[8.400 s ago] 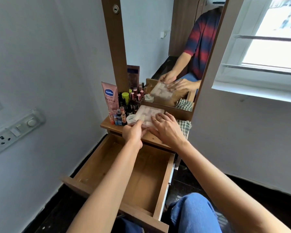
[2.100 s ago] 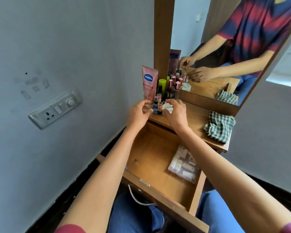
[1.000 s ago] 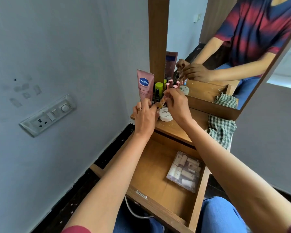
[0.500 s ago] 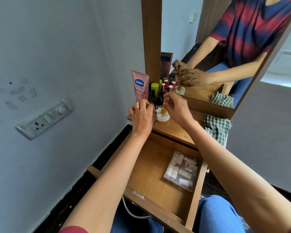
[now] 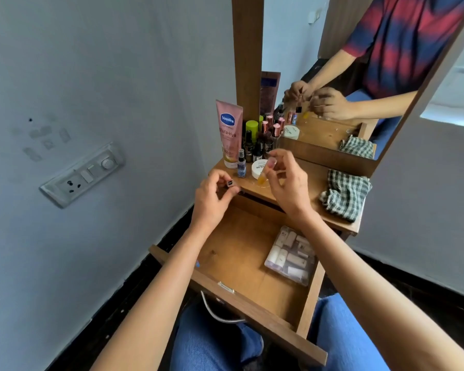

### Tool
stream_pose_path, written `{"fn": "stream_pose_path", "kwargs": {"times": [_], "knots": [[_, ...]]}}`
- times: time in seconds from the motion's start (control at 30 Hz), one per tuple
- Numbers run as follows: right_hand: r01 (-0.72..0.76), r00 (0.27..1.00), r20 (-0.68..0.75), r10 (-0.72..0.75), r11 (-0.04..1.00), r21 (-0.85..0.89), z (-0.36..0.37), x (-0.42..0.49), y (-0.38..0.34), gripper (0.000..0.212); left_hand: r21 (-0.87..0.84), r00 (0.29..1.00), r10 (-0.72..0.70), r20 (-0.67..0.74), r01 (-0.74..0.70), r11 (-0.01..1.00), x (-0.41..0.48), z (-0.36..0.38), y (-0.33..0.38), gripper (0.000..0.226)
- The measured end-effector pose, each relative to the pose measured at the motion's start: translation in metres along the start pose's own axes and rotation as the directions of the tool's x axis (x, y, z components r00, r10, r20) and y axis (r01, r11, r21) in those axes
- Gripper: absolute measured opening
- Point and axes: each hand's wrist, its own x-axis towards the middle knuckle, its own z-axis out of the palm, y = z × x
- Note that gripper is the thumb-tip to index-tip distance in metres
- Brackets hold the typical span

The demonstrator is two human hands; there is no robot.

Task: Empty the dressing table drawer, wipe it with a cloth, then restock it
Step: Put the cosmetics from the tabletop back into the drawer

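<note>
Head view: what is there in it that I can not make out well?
All in the head view:
- Small dark item pinched by the left hand: too small to identify.
- White jar label: partly covered by the vial in the right hand.
- Clear box in the drawer: labels inside too small.
- Drawer's left side: hidden by the left forearm.

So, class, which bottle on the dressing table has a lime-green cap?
The bottle just right of the pink Vaseline tube; neighbouring caps are black or pink.
</note>
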Motion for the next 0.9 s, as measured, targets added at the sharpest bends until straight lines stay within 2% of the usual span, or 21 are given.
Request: {"fn": "stream_pose_path", "kwargs": {"times": [0.1,0.2,0.3,0.4,0.5,0.57,0.73,0.9], "knots": [[0.050,0.994,0.092,-0.051,0.999,0.009,0.010,-0.042,-0.011,0.029,-0.071,0.992,-0.127,-0.025,0.125,0.990,-0.026,-0.020,-0.018,0.021],[0.000,0.956,0.292,-0.013,0.999,0.043,0.026,-0.080,-0.015,0.027,-0.095,0.968,-0.245,-0.059,0.239,0.966,-0.049,-0.034,-0.037,0.021],[-0.036,0.850,0.526,0.029,0.999,0.004,0.045,-0.108,-0.015,0.025,-0.098,0.950,-0.302,-0.080,0.294,0.951,-0.064,-0.045,-0.046,0.023],[0.014,0.742,0.670,-0.005,1.000,-0.008,0.063,-0.122,-0.018,0.022,-0.083,0.942,-0.322,-0.095,0.315,0.945,-0.074,-0.053,-0.047,0.023],[-0.022,0.593,0.805,0.021,1.000,-0.010,0.076,-0.126,-0.023,0.027,-0.082,0.935,-0.332,-0.123,0.324,0.943,-0.079,-0.059,-0.049,0.023],[-0.071,0.534,0.844,0.058,0.997,-0.024,0.082,-0.127,-0.026,0.030,-0.089,0.933,-0.335,-0.135,0.325,0.941,-0.080,-0.061,-0.049,0.023],[-0.174,0.469,0.871,0.147,0.982,-0.071,0.085,-0.123,-0.026,0.023,-0.115,0.934,-0.334,-0.129,0.321,0.940,-0.082,-0.067,-0.048,0.023],[-0.231,0.458,0.872,0.173,0.970,-0.071,0.088,-0.123,-0.023,0.027,-0.114,0.932,-0.342,-0.116,0.330,0.937,-0.086,-0.073,-0.050,0.023]]}}
